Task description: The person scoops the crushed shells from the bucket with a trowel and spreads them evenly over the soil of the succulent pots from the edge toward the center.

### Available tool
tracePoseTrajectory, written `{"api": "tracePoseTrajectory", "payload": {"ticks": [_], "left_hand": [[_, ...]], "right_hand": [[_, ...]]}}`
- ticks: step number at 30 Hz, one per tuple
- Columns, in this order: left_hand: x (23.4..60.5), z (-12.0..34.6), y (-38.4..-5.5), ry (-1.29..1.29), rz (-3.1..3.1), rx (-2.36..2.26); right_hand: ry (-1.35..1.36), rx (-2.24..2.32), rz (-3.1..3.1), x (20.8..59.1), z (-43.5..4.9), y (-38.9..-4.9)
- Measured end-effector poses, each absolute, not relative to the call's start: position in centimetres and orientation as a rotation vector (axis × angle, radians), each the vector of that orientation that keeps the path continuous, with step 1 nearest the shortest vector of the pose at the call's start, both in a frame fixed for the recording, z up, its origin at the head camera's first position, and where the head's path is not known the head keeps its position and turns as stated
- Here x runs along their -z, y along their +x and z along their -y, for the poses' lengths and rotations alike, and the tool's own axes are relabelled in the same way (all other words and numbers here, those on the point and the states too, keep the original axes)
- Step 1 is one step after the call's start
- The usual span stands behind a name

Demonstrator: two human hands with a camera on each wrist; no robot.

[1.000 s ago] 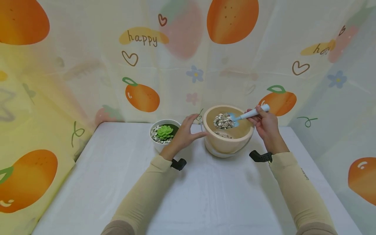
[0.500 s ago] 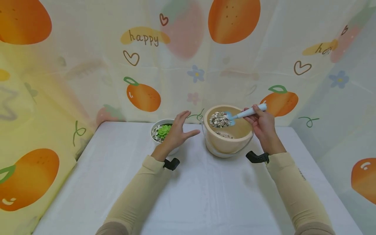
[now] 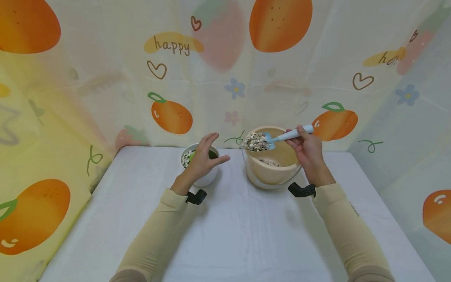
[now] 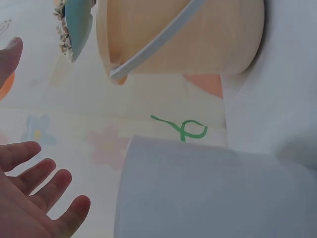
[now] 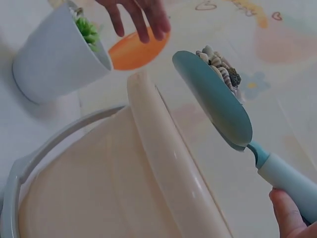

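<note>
My right hand (image 3: 309, 152) grips the pale blue handle of a small trowel (image 5: 218, 99), heaped with little seashells (image 3: 257, 142). The loaded blade hangs above the left rim of a beige bucket (image 3: 273, 173); more shells (image 3: 269, 161) lie at the bucket's bottom. Over a white plant pot (image 3: 206, 181), my left hand (image 3: 199, 160) hovers with fingers and thumb spread, holding nothing. A green succulent (image 5: 88, 33) and whitish shells (image 3: 186, 158) fill part of the pot. In the head view the left hand hides much of the plant.
A white cloth covers the table (image 3: 225, 235). Behind it hangs a fruit-printed curtain (image 3: 211, 98), close to the bucket and pot. The bucket's grey handle (image 4: 158, 42) is folded down against its side. Both wrists carry black camera mounts (image 3: 302, 190).
The trowel with its shells has moved left, from over the bucket's middle to its left rim. My left hand has drawn left, away from the bucket and over the pot.
</note>
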State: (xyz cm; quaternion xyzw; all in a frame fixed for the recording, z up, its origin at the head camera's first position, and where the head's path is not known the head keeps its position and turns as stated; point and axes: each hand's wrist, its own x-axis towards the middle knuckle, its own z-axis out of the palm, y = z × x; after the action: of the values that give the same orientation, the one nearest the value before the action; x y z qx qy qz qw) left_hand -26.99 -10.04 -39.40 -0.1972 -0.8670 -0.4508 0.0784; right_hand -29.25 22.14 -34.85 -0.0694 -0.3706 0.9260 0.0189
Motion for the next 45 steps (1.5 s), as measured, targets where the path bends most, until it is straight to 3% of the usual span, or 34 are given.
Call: {"api": "tracePoseTrajectory", "payload": {"ticks": [45], "left_hand": [[41.5, 18.4, -26.7, -0.375, 2.680, 1.414]], "right_hand": [[-0.347, -2.866, 1.216, 35.2, -12.4, -30.4]]}}
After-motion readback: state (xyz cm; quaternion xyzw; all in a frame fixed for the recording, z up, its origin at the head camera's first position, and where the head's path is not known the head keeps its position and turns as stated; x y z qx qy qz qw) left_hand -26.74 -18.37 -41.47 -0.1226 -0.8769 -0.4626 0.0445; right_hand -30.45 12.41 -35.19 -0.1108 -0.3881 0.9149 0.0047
